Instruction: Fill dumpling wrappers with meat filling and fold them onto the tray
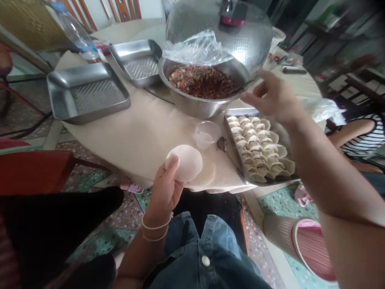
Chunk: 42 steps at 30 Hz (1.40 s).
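Note:
My left hand (168,184) pinches a round white dumpling wrapper (188,162) between thumb and fingers, over the table's near edge. Another wrapper (207,176) lies on the cloth just behind it. At the right rim of a large metal bowl (200,106), my right hand (272,96) has its thumb and forefinger closed on the thin handle of a metal utensil (245,85); its working end is hidden in the bowl. Minced meat filling (201,80) with green bits lies inside. A tray (237,160) of folded dumplings (258,146) sits below my right forearm.
A small clear plastic bowl (207,134) and a spoon (225,150) lie left of the dumplings. Two metal trays (90,112) stand at the left, near a plastic bottle (75,32). Clear plastic film (198,48) covers the bowl's far rim. A bin (282,233) stands on the floor.

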Motion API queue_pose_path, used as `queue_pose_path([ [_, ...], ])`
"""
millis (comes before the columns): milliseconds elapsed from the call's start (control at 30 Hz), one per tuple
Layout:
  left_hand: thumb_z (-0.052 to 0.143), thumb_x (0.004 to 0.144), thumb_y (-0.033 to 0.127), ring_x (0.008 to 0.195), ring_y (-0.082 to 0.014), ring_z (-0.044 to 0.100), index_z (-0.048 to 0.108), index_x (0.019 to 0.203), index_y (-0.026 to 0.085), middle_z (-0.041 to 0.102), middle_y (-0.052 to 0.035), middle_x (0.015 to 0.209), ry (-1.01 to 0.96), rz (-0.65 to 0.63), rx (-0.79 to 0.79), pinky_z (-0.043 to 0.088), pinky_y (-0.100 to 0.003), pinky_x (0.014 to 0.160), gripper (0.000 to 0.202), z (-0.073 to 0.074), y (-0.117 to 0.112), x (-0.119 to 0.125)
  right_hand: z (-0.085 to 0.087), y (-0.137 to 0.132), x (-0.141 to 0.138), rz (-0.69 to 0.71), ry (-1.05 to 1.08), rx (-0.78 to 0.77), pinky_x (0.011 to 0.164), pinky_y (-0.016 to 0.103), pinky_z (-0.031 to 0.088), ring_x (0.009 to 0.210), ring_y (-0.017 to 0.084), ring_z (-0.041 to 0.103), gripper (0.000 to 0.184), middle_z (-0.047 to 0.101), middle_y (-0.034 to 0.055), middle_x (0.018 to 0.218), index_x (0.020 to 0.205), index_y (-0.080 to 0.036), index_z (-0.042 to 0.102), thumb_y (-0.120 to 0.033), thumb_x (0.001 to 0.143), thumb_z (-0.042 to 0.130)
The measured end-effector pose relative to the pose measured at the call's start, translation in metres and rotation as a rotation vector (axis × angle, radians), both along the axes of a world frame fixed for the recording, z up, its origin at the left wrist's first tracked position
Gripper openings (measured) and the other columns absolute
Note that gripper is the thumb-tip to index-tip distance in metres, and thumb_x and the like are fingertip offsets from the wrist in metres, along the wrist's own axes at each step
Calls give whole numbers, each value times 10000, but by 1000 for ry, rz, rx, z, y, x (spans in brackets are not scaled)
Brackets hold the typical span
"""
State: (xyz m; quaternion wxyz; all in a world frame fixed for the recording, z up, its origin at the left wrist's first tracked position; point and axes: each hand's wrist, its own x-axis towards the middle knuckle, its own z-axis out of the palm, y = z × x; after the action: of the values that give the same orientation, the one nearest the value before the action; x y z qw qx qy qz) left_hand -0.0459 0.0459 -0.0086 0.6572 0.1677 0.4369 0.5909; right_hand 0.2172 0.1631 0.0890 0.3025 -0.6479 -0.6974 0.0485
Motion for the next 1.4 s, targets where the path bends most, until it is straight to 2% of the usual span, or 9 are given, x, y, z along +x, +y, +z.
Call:
queue_pose_path([
  [67, 654, 827, 290, 1086, -231, 676, 697, 955, 160, 757, -74, 988, -57, 16, -67, 558, -339, 962, 187, 6, 1, -2, 1, 27, 3, 30, -2, -33, 602, 275, 379, 603, 98, 455, 384, 619, 3, 697, 1135, -118, 651, -385, 860, 628],
  [133, 580, 869, 278, 1103, -221, 669, 684, 957, 152, 754, -80, 1001, -116, 21, -129, 541, -357, 991, 186, 12, 1, -3, 3, 43, -2, 68, -65, -6, 607, 265, 365, 587, 81, 437, 261, 602, -12, 654, 937, -121, 699, -350, 891, 583],
  [333, 526, 891, 283, 1137, -219, 652, 680, 937, 162, 753, -83, 1001, -151, 3, -127, 522, -383, 1018, 201, 18, -1, -6, 26, 61, -23, 193, -285, 121, 683, 247, 391, 608, 71, 426, 292, 569, -26, 613, 668, -169, 614, -330, 906, 564],
  [467, 490, 915, 288, 1161, -213, 638, 683, 935, 159, 750, -85, 1013, -193, 15, -141, 512, -386, 1032, 234, 19, -2, -4, 38, 75, -24, 119, -270, 226, 762, 260, 402, 704, 90, 485, 287, 632, 12, 748, 760, -175, 620, -314, 953, 459],
  [700, 471, 933, 273, 1176, -246, 628, 698, 982, 140, 730, -101, 1110, -264, 4, -196, 523, -434, 1023, 268, 24, -6, 0, 19, 93, -32, 87, -239, 139, 721, 263, 394, 672, 108, 509, 255, 585, 1, 630, 656, -207, 552, -270, 902, 531],
  [867, 448, 949, 275, 1167, -239, 633, 696, 996, 131, 728, -103, 1124, -297, 14, -207, 523, -425, 1025, 290, 25, -6, 1, 19, 93, -42, 50, -175, 87, 743, 231, 389, 650, 72, 482, 296, 565, -17, 562, 586, -188, 515, -272, 858, 594],
  [1033, 468, 943, 283, 1138, -239, 651, 684, 1013, 128, 719, -114, 1140, -259, -14, -192, 510, -426, 1041, 276, 25, -7, 4, 24, 84, -39, -18, -77, 107, 763, 266, 398, 710, 83, 534, 229, 675, 52, 700, 677, -112, 619, -257, 850, 579],
  [1233, 517, 917, 320, 1164, -263, 635, 657, 1064, 123, 706, -136, 1151, -201, -37, -153, 508, -430, 1043, 283, 20, -8, 6, 21, 90, -12, -219, 253, 125, 547, 264, 362, 516, 48, 465, 315, 626, 53, 604, 788, -87, 683, -326, 895, 509],
  [1400, 462, 941, 347, 1213, -261, 600, 642, 1102, 135, 683, -131, 1204, -195, -67, -116, 511, -410, 1040, 321, 18, -5, 8, 18, 83, 0, -273, 498, 124, 456, 281, 287, 435, 55, 351, 242, 549, 25, 565, 906, -78, 661, -180, 896, 441],
])
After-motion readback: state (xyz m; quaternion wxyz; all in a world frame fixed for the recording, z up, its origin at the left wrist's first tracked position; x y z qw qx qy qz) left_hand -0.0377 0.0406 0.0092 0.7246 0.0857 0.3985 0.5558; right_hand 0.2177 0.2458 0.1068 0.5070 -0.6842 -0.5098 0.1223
